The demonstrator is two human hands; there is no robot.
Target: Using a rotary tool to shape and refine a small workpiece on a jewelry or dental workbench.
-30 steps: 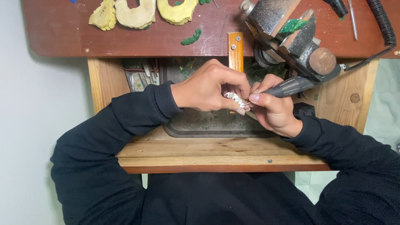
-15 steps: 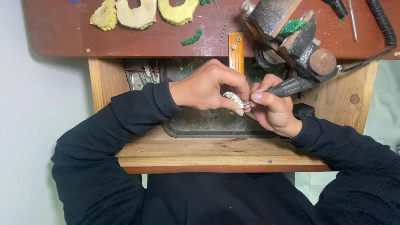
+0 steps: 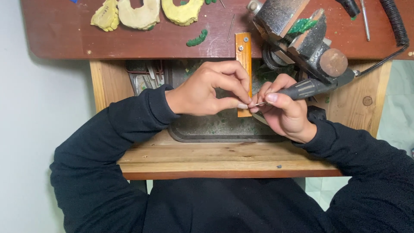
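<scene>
Two hands point(image 3: 207, 88) point(image 3: 286, 112) around rotary handpiece point(image 3: 308, 87)

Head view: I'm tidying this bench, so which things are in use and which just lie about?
In use:
left hand
right hand
rotary handpiece
wooden bench pin

Lying about:
yellow wax pieces
green wax strip
metal vise
dark tray
</scene>
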